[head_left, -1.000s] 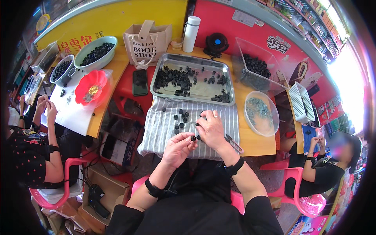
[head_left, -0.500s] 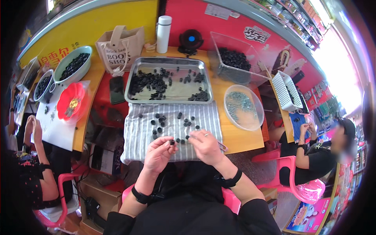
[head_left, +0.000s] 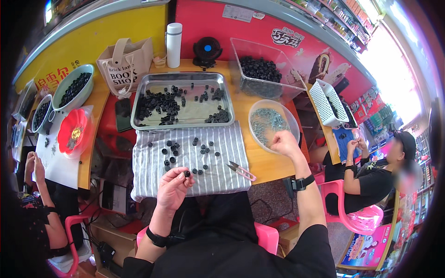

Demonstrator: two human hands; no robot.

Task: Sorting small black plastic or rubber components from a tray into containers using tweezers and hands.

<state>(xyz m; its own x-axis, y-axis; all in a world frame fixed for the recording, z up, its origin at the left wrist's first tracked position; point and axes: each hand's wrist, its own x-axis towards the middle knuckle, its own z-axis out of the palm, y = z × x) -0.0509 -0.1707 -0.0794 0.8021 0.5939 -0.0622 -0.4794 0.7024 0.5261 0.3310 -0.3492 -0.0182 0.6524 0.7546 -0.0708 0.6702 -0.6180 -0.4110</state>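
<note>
Between the thumb and fingertips of my left hand (head_left: 171,191) is a small black cylindrical cap (head_left: 187,174), held above the near edge of a grey-striped cloth (head_left: 211,181). My right hand (head_left: 286,143) is over the near rim of a round clear plastic tub (head_left: 293,125). Its fingers are pinched together, pointing into the tub; what they hold, if anything, is hidden. Thin silvery metal pieces (head_left: 269,119) lie loose inside. Several more black caps (head_left: 171,150) are scattered on the cloth. Thread snips (head_left: 241,171) with pink handles rest at its right side.
A metal tray (head_left: 185,75) of black caps stands behind the cloth. Beyond the tub is a clear bin (head_left: 243,76) with more caps. A black fan (head_left: 206,52), white bottle (head_left: 174,45) and canvas bag (head_left: 124,65) line the back. People sit at tables on both sides.
My right hand has moved right, from the cloth's near edge to the round tub, uncovering the snips. My left hand keeps its cap. The whole view has shifted slightly.
</note>
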